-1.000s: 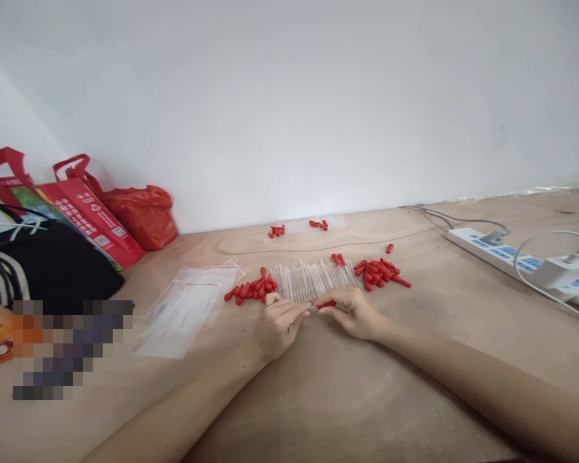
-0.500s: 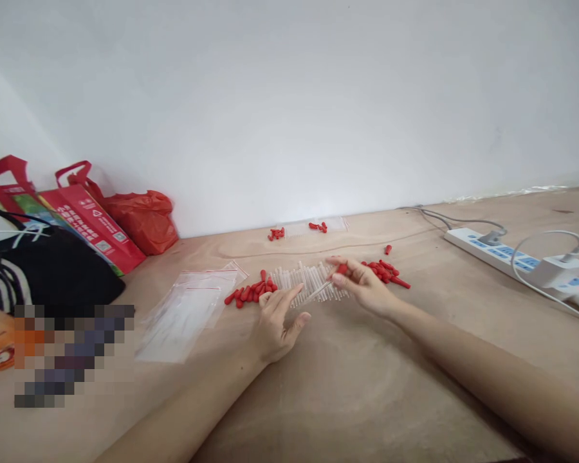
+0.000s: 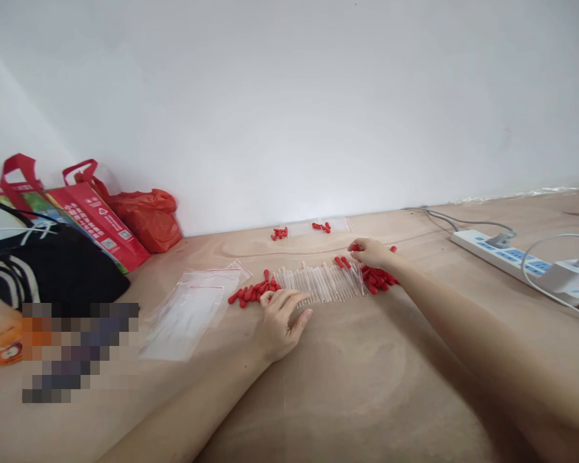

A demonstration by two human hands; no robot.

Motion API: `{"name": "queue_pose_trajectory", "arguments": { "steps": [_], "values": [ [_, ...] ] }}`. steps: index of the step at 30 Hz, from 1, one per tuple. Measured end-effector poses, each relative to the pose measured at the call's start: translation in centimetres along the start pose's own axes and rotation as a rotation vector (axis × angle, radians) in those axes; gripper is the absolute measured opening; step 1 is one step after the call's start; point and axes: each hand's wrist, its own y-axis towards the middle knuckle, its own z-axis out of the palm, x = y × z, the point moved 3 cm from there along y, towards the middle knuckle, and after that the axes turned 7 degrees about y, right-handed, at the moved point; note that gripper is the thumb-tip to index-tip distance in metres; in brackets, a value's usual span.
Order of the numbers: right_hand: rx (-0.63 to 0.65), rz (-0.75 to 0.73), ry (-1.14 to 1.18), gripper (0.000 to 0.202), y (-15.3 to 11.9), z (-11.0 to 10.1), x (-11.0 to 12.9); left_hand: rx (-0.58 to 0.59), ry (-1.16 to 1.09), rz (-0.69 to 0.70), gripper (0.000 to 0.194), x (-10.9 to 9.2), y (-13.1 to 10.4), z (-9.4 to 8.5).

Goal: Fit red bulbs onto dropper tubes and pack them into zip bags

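A row of clear thin tubes [image 3: 318, 283] lies side by side on the wooden table. Over its left end rests my left hand [image 3: 282, 325], open, fingers stretched and thumb apart, with nothing in it. Beside that hand is a pile of red rubber bulbs [image 3: 253, 292]. My right hand [image 3: 374, 253] is above the right-hand pile of red bulbs [image 3: 379, 280]. Its fingers are closed, and red shows at the fingertips, apparently a red rubber bulb [image 3: 354, 247]. Two more red bulbs [image 3: 341, 262] lie at the far edge of the tubes, seemingly fitted on tube ends.
Clear zip bags [image 3: 188, 315] lie at the left. At the back stands a bag with tubes [image 3: 299, 228] and small red bulbs [image 3: 280, 233]. A power strip [image 3: 502, 254] with cables is at the right. Red shopping bags [image 3: 99, 222] and a black bag [image 3: 72, 270] occupy the far left.
My right hand has moved right and away from me, from the tubes to the right pile. The tube with a red bulb has left its fingers. My left hand has barely moved.
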Motion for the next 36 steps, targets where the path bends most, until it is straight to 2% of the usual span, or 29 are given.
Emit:
{"name": "queue_pose_trajectory", "arguments": {
  "steps": [6, 12, 15, 20, 23, 25, 28, 32, 34, 36],
  "values": [
    [0.021, 0.042, -0.056, 0.025, 0.4, 0.5, 0.1, -0.003, 0.027, 0.001, 0.018, -0.1, 0.1, 0.0],
    [0.026, 0.039, -0.104, 0.042, 0.3, 1.2, 0.3, 0.02, 0.014, 0.003, 0.018, 0.1, 0.0, 0.2],
    [0.0, 0.041, -0.127, 0.041, 0.5, 1.0, 0.1, 0.025, 0.008, 0.001, 0.018, 0.1, 0.0, 0.2],
    [-0.183, 0.174, -0.204, 0.031, 0.8, -2.2, -2.2, 0.021, 0.028, -0.015, 0.017, 0.1, 0.0, 0.2],
    [-0.294, 0.31, -0.257, 0.044, 0.9, -4.4, -4.4, -0.005, 0.07, -0.046, 0.012, 0.1, 0.0, 0.2],
    [-0.324, 0.394, -0.276, 0.05, 1.0, -5.2, -5.7, -0.02, 0.109, -0.089, 0.008, 0.3, 0.0, 0.1],
    [-0.296, 0.434, -0.273, 0.037, 1.4, -5.3, -6.9, -0.008, 0.175, -0.193, 0.008, 1.0, 0.6, 0.2],
    [-0.255, 0.425, -0.253, 0.008, 1.7, -4.5, -7.8, 0.109, 0.268, -0.36, 0.008, 2.0, 2.8, 0.8],
    [-0.267, 0.421, -0.237, 0.004, 1.7, -4.4, -7.8, 0.178, 0.312, -0.409, 0.011, 2.5, 4.4, 1.5],
    [-0.303, 0.398, -0.207, 0.009, 1.5, -4.5, -7.4, 0.244, 0.348, -0.456, 0.016, 3.0, 6.0, 2.4]
  ]
}}
